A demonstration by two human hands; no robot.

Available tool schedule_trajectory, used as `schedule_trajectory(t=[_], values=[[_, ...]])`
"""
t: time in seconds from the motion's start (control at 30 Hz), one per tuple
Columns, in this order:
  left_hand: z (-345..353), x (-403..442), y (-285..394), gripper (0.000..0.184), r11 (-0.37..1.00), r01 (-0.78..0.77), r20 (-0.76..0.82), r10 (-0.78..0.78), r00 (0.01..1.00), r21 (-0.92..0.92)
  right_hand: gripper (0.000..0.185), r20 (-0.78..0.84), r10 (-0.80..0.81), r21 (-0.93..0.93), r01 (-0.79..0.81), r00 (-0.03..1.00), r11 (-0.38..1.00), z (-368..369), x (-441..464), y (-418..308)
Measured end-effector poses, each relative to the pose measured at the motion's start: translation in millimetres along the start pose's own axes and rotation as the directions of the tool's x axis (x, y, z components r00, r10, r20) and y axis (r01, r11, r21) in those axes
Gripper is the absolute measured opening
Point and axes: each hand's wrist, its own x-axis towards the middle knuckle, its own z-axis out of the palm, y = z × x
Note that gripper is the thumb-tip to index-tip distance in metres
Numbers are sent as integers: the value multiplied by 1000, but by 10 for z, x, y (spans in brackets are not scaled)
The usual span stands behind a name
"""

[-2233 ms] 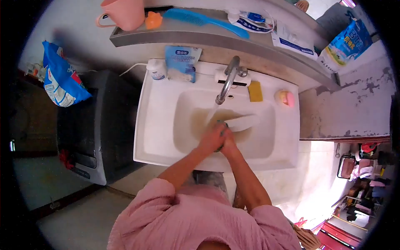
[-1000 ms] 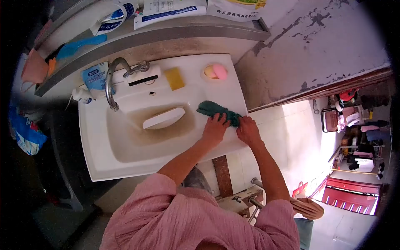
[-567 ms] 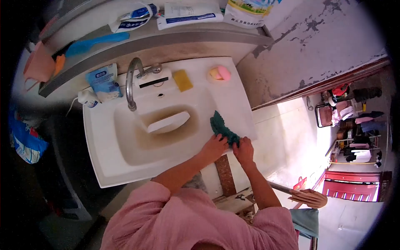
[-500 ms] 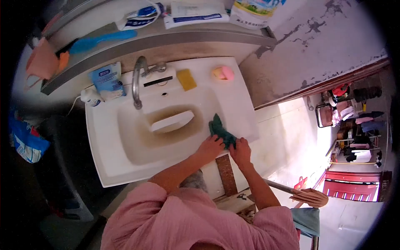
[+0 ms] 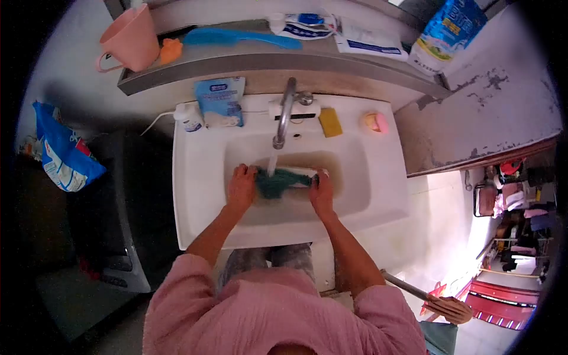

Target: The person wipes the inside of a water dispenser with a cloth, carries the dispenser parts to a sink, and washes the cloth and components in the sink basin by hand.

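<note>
Here's the white sink (image 5: 384, 163), filling the middle of the view, with murky water pooled in its basin. Above it runs the grey shelf (image 5: 284, 66), and in between, the metal faucet (image 5: 286, 115) arches over with a stream pouring straight down onto the cloth!

And there it is, the green cloth (image 5: 273, 184), wet and bunched, stretched sideways between two hands low over the basin. The left hand (image 5: 241, 186) has its fingers bent, thumb side inward, grasping the cloth's left end. Across from it, the right hand (image 5: 322, 189) is clenched on the narrower right end, fingers curled round the fabric. The hands stand well apart, cloth spanning the gap.

Just behind the cloth, a white piece (image 5: 296, 170) shows as a pale strip, mostly covered; whether the right hand touches it, I cannot tell. Up on the sink's back ledge, right of the faucet, sits the yellow sponge (image 5: 331, 122), and farther right, the little pink soap (image 5: 381, 123).
</note>
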Motion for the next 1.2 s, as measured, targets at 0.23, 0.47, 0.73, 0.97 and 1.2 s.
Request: schedule_trajectory(t=[0.23, 0.47, 0.73, 0.97, 1.2], values=[[671, -491, 145, 42, 970, -219, 438, 152, 886, 106, 26, 492, -293, -259, 460, 819, 849, 513, -201, 190], [384, -350, 328, 40, 984, 178, 453, -166, 876, 16, 22, 576, -219, 111, 190, 788, 975, 764, -194, 289], [366, 121, -77, 33, 946, 324, 154, -319, 935, -6, 33, 103, -234, 136, 219, 967, 966, 62, 480, -475], [516, -296, 246, 42, 943, -296, 540, 171, 824, 153, 52, -138, -542, -263, 497, 829, 827, -399, 1310, -1261], [1006, -227, 15, 32, 963, 245, 102, -256, 961, 110, 52, 45, -575, -428, 536, 817, 728, -464, 1536, -1191]])
